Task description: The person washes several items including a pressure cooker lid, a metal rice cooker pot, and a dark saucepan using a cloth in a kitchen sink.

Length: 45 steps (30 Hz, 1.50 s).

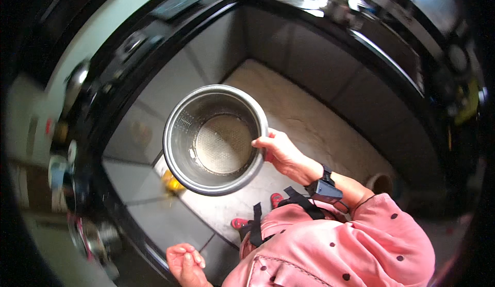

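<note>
A grey metal rice cooker inner pot [181, 141] hangs over the floor in the middle of the view, its mouth facing up. My right hand [282, 153] grips its right rim, thumb over the inside edge and fingers around the outside. Across the bottom of the pot spreads a pale, speckled round area; whether this is rice, water or the pot's own base I cannot tell. My left hand [184, 264] is held low at the left, away from the pot, fingers curled inward with nothing visible in them.
Dark counters [160, 55] run along the left and far sides above grey cabinet doors [289, 39]. Blurred utensils and a metal pot [103, 235] stand on the left counter. A yellow object [171, 182] is beside the left cabinets; a round container [380, 184] stands at the right.
</note>
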Motion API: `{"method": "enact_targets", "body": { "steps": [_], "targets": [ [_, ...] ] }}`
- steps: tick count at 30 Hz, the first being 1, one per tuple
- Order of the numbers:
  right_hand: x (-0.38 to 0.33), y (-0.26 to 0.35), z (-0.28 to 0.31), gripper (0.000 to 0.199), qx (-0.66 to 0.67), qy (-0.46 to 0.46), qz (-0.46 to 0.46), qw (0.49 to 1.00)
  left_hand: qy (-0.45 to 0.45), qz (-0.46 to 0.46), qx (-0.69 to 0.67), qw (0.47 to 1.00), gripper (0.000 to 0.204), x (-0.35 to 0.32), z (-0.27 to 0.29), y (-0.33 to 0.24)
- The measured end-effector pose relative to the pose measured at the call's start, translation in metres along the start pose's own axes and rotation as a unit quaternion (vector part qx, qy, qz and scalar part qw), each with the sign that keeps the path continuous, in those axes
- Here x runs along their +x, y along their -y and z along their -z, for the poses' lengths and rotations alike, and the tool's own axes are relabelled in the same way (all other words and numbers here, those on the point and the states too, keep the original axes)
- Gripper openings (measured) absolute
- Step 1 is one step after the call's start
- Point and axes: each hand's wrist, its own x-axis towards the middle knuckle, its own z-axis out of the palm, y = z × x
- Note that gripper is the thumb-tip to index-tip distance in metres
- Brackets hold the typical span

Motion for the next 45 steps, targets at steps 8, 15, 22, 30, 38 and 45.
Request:
{"method": "enact_targets", "body": {
  "steps": [8, 15, 22, 30, 38, 45],
  "targets": [
    [0.018, -0.001, 0.021, 0.018, 0.238, -0.297, 0.073, 0.922, 0.192, 0.149, 0.086, 0.966, 0.010, 0.203, 0.044, -0.048],
    [-0.056, 0.035, 0.090, 0.009, 0.353, -0.435, 0.303, 0.771, 0.376, 0.130, 0.092, 0.913, 0.012, 0.330, -0.081, 0.010],
    [-0.121, 0.030, 0.183, 0.018, 0.370, -0.442, 0.518, 0.632, 0.588, 0.168, 0.105, 0.784, 0.012, 0.343, -0.293, 0.087],
    [-0.133, 0.108, 0.299, 0.023, 0.339, -0.440, 0.579, 0.597, 0.656, 0.260, 0.097, 0.702, 0.015, 0.301, -0.469, 0.181],
    [-0.088, 0.226, 0.434, 0.020, 0.344, -0.356, 0.534, 0.685, 0.636, 0.258, 0.098, 0.721, 0.016, 0.263, -0.610, 0.218],
    [0.000, 0.306, 0.533, 0.018, 0.401, -0.342, 0.449, 0.722, 0.635, 0.245, 0.102, 0.725, 0.017, 0.278, -0.722, 0.247]
  ]
}}
